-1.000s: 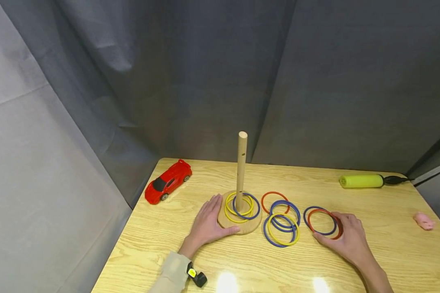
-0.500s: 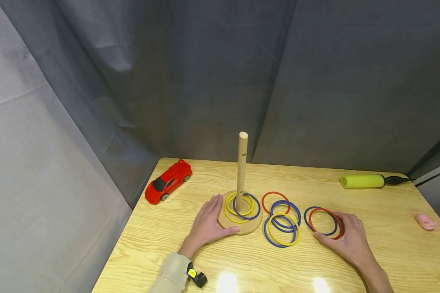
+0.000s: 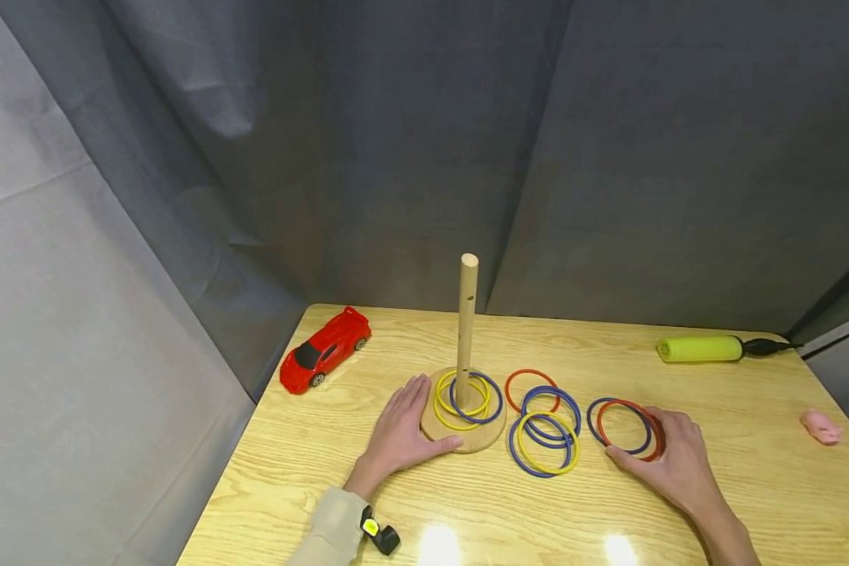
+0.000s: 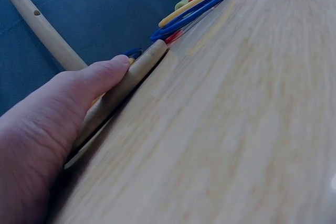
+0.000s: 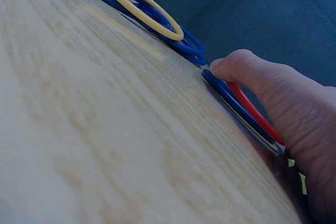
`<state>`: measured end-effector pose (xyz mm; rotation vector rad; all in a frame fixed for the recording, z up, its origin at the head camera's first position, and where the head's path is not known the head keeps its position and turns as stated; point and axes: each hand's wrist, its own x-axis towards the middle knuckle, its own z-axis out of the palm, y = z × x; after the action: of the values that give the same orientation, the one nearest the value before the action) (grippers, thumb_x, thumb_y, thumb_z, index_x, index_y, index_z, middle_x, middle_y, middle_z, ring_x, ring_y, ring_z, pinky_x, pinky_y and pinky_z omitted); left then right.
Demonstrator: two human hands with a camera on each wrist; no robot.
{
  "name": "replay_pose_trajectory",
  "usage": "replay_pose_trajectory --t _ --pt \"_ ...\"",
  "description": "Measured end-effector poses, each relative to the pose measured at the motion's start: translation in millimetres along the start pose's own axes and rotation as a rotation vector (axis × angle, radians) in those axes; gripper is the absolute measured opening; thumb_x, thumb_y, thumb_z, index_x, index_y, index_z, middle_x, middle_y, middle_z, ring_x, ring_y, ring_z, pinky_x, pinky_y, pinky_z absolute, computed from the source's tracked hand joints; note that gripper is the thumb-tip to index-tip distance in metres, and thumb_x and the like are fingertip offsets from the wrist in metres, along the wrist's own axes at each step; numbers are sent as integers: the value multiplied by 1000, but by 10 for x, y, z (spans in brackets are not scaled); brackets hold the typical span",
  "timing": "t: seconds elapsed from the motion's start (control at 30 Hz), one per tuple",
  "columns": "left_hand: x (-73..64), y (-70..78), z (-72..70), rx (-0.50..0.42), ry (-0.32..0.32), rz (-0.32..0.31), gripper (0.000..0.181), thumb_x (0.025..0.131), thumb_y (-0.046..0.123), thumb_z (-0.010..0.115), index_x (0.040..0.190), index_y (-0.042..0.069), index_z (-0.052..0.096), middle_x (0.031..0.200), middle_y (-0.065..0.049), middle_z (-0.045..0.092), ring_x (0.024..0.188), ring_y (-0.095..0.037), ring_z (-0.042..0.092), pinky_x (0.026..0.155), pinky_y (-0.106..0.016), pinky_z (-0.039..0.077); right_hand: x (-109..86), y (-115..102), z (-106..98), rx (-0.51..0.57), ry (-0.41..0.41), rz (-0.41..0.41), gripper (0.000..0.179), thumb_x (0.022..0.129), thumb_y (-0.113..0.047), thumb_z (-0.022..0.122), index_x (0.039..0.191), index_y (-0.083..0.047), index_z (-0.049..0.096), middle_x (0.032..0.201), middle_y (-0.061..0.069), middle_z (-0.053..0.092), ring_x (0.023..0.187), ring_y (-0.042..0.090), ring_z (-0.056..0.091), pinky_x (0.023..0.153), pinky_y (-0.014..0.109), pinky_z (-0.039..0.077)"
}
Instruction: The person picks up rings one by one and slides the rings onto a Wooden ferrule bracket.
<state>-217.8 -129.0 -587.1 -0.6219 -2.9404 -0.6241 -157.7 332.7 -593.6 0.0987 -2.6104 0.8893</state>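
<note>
One left hand (image 3: 405,428) of mine spreads against the base (image 3: 477,442), my right hand (image 3: 668,460) holds a red ring (image 5: 253,110); worktop (image 3: 523,515) lies open near me, curtain (image 3: 424,157) beyond its far edge.

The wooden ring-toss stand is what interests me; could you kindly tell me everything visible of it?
The wooden ring-toss stand looks like pale, smooth wood: a flat, round base and a straight, round peg with small dark holes in its side. It stands upright on the wood-grain table. Two yellow rings and one blue ring lie low around the peg. The person's left hand touches the base, fingers along its left edge and thumb at the near edge.
</note>
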Motion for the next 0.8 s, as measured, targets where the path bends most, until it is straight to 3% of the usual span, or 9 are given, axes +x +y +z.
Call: replay_pose_trajectory --t 0.5,0.8 --pt "-36 -49 7 86 51 62 117 87 89 46 166 6 26 172 -11 25 159 -29 24 127 -47 28 21 -12 34 35 21 -20 91 64 -37 100 133 5 58 121 25 56 111 43 45 84 50 34" --pt "-25 -55 26 74 47 65 118 86 91 43 166 7 26 172 -11 25 159 -28 22 128 -46 25 148 -239 -22 98 13 -89 81 67 -27 98 132 3 61 115 19 58 106 32 46 85 41 32"
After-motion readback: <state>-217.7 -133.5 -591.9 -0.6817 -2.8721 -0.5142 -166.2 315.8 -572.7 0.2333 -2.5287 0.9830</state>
